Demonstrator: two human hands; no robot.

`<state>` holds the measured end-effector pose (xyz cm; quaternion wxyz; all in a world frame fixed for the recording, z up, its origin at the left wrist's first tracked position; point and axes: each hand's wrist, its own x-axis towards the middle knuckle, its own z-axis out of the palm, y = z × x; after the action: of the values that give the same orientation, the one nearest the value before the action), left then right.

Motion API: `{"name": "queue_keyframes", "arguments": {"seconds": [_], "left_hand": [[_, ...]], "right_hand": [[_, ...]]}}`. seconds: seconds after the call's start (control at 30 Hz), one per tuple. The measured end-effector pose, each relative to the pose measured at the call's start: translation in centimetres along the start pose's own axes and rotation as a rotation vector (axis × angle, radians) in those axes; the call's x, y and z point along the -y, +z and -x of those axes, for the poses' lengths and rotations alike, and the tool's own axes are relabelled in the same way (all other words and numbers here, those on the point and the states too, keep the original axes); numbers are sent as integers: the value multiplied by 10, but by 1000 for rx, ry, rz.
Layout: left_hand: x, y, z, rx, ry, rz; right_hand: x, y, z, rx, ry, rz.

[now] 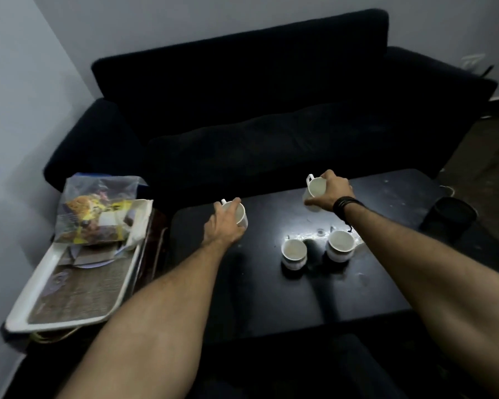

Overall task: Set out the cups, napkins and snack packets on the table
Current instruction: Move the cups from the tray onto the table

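Note:
My left hand [224, 224] grips a white cup [240, 215] by its rim near the far left of the black table [271, 298]. Toward the table's far middle, my right hand [333, 194] holds a second white cup [314, 191], handle pointing away. Two more white cups stand on the table nearer me, one [293, 252] left and one [340, 245] right. A clear snack packet [98, 211] with yellow print lies on the far end of a white tray [55, 306] left of the table, over a plate and what may be napkins.
A dark sofa [271, 125] runs along the far side of the table. A black round container [448, 216] sits at the table's right edge. The tray rests on a low stand beside the wall on the left.

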<state>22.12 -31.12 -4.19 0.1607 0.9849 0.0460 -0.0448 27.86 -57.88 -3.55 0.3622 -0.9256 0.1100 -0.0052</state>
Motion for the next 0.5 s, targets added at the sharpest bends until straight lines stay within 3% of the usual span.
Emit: {"name": "queue_keyframes", "arguments": {"seconds": [0.5], "left_hand": [[-68, 76, -48, 127, 82, -65]], "right_hand": [[-62, 34, -34, 87, 50, 178]]}}
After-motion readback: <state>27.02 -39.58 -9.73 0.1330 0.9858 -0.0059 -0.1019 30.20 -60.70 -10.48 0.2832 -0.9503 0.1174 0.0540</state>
